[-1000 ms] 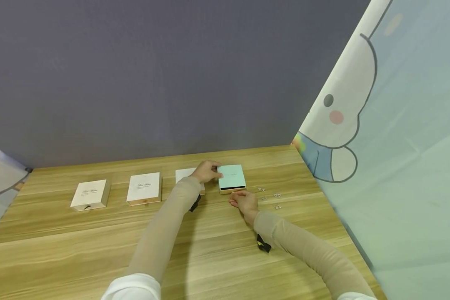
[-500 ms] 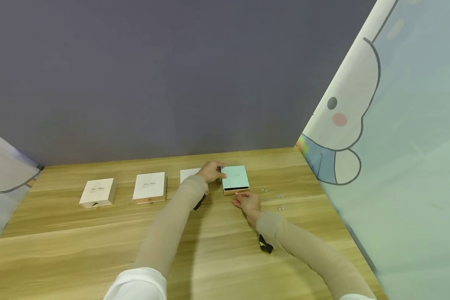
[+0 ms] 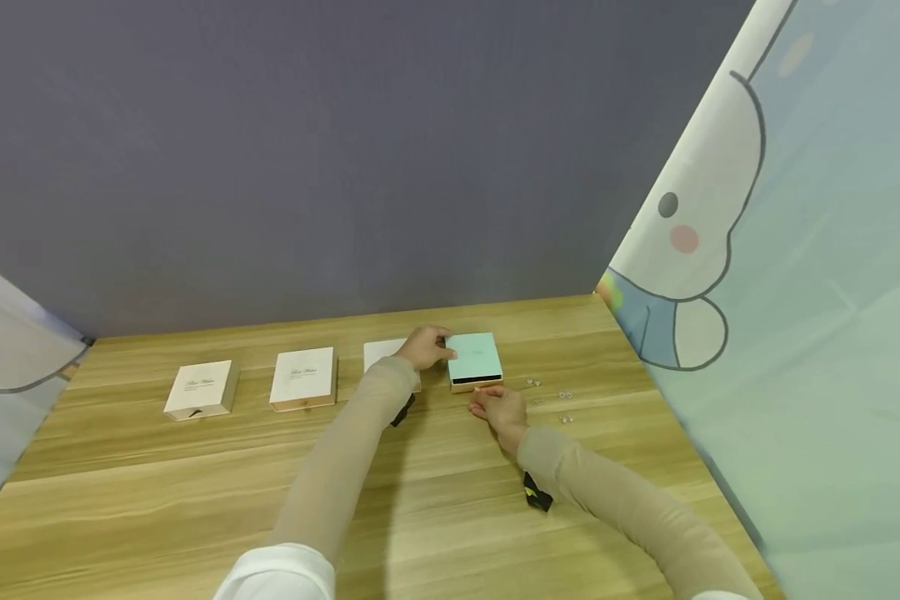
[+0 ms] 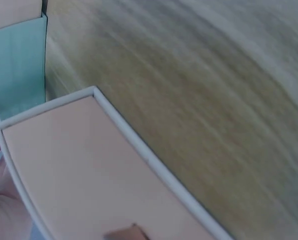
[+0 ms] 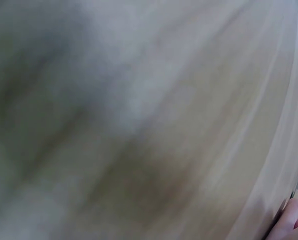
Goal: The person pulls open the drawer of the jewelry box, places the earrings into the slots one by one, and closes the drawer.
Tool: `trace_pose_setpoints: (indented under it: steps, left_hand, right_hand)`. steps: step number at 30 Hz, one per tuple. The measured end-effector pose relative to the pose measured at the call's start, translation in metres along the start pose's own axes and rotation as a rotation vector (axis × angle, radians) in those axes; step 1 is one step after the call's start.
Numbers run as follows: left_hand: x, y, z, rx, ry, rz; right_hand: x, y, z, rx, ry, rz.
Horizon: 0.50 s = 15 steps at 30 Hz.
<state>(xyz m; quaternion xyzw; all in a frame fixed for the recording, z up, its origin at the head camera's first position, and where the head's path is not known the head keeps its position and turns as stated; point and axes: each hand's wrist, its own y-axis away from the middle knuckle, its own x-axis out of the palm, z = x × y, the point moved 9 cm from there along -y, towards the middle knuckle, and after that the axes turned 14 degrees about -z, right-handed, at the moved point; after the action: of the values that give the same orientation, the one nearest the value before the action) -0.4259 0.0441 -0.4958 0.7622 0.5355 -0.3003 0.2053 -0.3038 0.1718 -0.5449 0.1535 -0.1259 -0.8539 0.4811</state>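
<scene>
A turquoise drawer box lies at the back of the table, a dark gap showing between its sleeve and the pale front of its drawer. My left hand grips its left side, thumb near the front and fingers at the back corner. At the drawer front, my right hand has its fingers bent together against the edge; the fingertips hide what they pinch there. In the left wrist view, a white box with a pinkish front and small brown tab stands beside the turquoise box.
Several pairs of tiny shiny pieces lie right of the turquoise box. Two more white boxes, one in the middle and one farther left, stand along the wooden table. A dark wall panel rises behind.
The head view has shifted slightly, so everything sits a little farther right in it. Both hands keep their places on the turquoise box, and the drawer gap looks the same.
</scene>
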Motion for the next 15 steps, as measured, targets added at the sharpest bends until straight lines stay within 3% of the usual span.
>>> trace_pose_setpoints:
  steps: [15]
  left_hand:
    - [-0.0001, 0.0004, -0.0014, 0.006, -0.009, -0.032]
  right_hand:
    - [-0.0037, 0.0006, -0.0009, 0.003, 0.013, 0.000]
